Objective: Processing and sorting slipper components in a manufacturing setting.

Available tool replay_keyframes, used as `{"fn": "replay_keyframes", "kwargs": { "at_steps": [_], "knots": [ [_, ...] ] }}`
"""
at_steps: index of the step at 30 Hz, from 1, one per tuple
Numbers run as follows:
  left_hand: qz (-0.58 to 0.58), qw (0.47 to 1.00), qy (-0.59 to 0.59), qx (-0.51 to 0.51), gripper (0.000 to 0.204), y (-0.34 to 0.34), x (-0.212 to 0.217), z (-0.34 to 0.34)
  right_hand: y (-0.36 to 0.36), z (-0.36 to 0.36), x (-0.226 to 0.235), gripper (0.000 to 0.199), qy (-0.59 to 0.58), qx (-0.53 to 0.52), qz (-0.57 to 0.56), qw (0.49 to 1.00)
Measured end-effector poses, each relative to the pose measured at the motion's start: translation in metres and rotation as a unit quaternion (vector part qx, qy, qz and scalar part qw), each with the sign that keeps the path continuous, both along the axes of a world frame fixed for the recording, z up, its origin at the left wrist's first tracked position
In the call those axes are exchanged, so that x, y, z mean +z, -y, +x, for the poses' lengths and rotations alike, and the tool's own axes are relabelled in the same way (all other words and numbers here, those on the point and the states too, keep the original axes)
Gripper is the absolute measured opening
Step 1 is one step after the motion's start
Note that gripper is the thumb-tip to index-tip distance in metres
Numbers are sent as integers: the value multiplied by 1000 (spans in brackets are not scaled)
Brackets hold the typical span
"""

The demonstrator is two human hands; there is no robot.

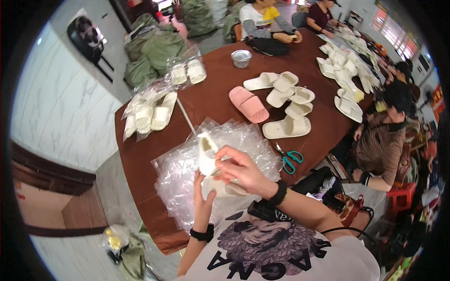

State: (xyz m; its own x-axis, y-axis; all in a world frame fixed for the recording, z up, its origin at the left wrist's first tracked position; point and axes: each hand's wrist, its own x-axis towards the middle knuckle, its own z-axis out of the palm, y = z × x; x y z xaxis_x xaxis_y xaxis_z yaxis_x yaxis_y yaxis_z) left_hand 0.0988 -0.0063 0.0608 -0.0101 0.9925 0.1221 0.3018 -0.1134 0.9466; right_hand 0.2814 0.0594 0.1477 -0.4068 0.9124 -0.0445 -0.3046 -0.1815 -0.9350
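Note:
A cream slide slipper (207,157) is held up over a spread of clear plastic bags (171,192). My left hand (202,196) closes round its lower end, and a second pale slipper (214,188) shows just below, partly hidden by my hands. My right hand (241,171) is beside the upper slipper with thumb and forefinger pinched together. Whatever that pinch holds, if anything, is too small to make out. Just beyond the slipper, a thin pale rod (186,114) slants across the brown tabletop (140,173).
Scissors with teal handles (291,161) lie right of the bags. Beyond are a pink slipper (249,104), several cream slippers (287,126) and a foil bowl (241,58). Bagged slippers (152,112) lie at the left edge. Co-workers sit at the far and right sides, one person (382,140) nearby.

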Motion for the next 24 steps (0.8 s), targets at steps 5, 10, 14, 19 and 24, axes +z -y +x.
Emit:
{"fn": "replay_keyframes", "kwargs": {
  "at_steps": [5, 10, 14, 19, 24],
  "knots": [
    [107, 983, -151, -25, 55, -2, 31, -9, -8, 16, -10, 10, -258, -16, -92, 962],
    [-4, 941, -315, -120, 55, 5, -80, -23, -6, 60, -125, 13, 299, -244, 177, 905],
    [-24, 914, -384, -131, 45, 13, -89, -7, 14, 147, -176, 19, 532, -322, 180, 763],
    [44, 958, -272, -79, 30, -4, -82, 3, 39, 203, -212, 44, 685, -285, 179, 646],
    [83, 965, -249, -26, 15, -32, -51, 46, 43, 192, -217, 51, 700, -228, 203, 645]
  ]
}}
